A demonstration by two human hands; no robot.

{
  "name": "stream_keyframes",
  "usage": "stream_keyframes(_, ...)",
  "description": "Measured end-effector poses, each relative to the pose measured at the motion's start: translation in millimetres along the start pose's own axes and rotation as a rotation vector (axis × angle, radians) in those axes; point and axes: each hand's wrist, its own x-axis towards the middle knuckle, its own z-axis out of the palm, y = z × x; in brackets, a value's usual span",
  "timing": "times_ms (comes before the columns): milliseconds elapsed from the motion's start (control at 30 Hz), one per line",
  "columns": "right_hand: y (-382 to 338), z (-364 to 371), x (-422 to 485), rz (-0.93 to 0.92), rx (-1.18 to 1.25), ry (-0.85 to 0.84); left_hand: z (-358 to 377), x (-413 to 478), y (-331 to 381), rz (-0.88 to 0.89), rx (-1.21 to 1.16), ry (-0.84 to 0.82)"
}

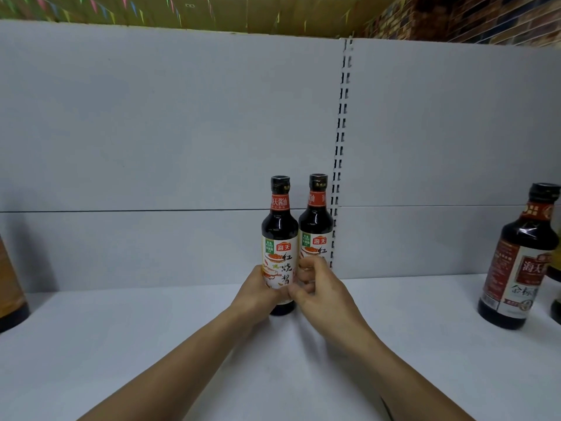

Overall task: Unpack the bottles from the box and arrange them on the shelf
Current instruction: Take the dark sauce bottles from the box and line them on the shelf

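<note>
On the shelf point(151, 344), near the middle of its back edge, two dark bottles are upright side by side. The left hand point(258, 291) grips the left bottle point(280, 238) low on its label. The right hand point(318, 287) curls around the right bottle point(315, 220). A bigger bottle point(516, 262) stands at the right edge.

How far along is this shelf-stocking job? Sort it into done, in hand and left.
Done: a larger bottle stands on the shelf at right. In hand: left hand grips the left bottle, right hand the right bottle, upright side by side. Left: releasing them; the box is out of view, so remaining stock is unknown.
</note>
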Motion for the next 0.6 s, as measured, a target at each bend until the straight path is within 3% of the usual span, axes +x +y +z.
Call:
stream_keyframes(300,15,-20,12,0.082,0.046,0.178,0,18,-13,-0.062,0.033,0.05)
stream_keyframes(600,24,-16,20,0.138,0.076,0.154,1,21,-14,-0.124,0.047,0.103)
